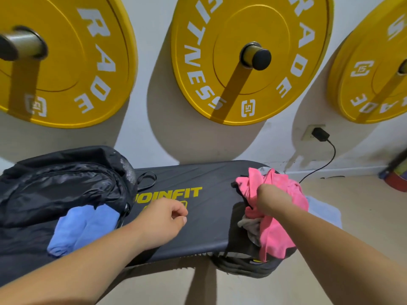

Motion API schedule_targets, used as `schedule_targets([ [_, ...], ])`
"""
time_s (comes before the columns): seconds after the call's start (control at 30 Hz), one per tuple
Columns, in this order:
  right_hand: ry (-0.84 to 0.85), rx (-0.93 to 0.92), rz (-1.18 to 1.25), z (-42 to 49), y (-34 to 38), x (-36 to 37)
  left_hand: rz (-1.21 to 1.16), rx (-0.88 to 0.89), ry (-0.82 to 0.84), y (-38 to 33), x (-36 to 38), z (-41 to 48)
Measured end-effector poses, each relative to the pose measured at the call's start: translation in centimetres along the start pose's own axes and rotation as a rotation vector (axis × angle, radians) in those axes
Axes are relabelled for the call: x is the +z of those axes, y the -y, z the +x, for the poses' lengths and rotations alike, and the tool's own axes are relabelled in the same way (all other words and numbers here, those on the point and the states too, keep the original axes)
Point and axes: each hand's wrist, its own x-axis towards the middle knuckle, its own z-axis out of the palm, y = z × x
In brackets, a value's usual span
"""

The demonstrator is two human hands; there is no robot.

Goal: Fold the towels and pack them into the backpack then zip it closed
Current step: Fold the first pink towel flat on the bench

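Note:
A black backpack (63, 186) lies on the left end of a dark bench (198, 230). A folded blue towel (81, 227) sticks out of its open mouth. On the bench's right end lies a heap of towels with a crumpled pink towel (277, 230) on top and a grey one (251, 226) under it. My right hand (272, 200) grips the pink towel from above. My left hand (164, 219) hovers over the middle of the bench with fingers loosely curled, holding nothing.
Three yellow weight plates (242, 58) hang on pegs on the white wall behind the bench. A black charger (321, 134) with a cable is plugged in at the right. A pale blue cloth (323, 210) lies on the floor beside the bench.

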Motion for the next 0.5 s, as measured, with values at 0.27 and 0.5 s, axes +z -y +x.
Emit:
schedule_targets([
  [0.27,-0.364,-0.158,0.565,-2.3,4.6,-5.1,0.034,0.063,0.009,0.8,-1.4,-0.4],
  [0.5,-0.279,-0.319,1.421,-7.9,10.2,-13.1,-0.154,0.104,-0.18,0.7,-3.8,-1.2],
])
